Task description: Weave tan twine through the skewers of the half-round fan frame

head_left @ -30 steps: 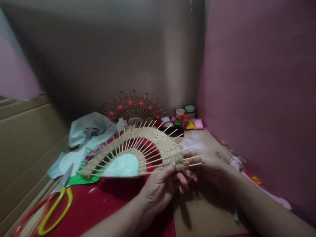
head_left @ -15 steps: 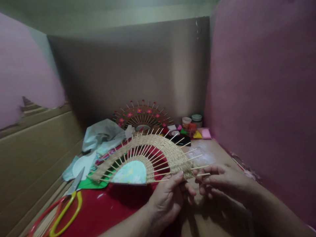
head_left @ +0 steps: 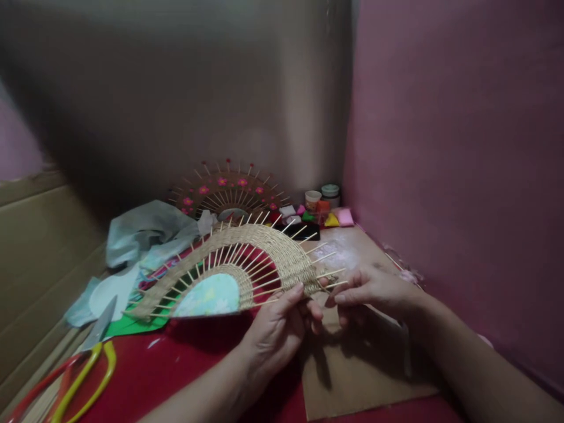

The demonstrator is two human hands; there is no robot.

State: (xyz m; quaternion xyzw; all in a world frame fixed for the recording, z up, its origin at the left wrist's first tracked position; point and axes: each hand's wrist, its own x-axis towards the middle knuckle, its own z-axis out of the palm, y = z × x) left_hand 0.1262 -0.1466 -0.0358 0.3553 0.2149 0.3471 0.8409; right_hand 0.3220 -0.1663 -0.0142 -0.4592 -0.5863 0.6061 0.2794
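Note:
A half-round woven fan (head_left: 268, 241) of straw-coloured cord on thin sticks, with a pale blue-green panel (head_left: 209, 295) at its centre, is tilted up in front of me. My left hand (head_left: 282, 326) grips its lower right end, thumb on top and fingers beneath. Close by, my right hand (head_left: 372, 296) is closed in a pinch just beyond the stick tips. A thin straw strand (head_left: 325, 286) loops from the weave's end toward those fingertips, though its far end is hidden.
Scissors (head_left: 83, 370) with red and yellow handles lie at the left, near green sheet (head_left: 136, 326) and grey cloth (head_left: 147, 235). A flowered fan (head_left: 229, 188) leans at the back. Coloured packets (head_left: 332, 219), a cup (head_left: 312, 200) and a jar (head_left: 330, 192) stand behind the brown board (head_left: 356, 376).
The view has turned right and down, so everything sits further left. My right hand has drawn slightly away from the fan's end, its fingers more closed. My left hand keeps its grip.

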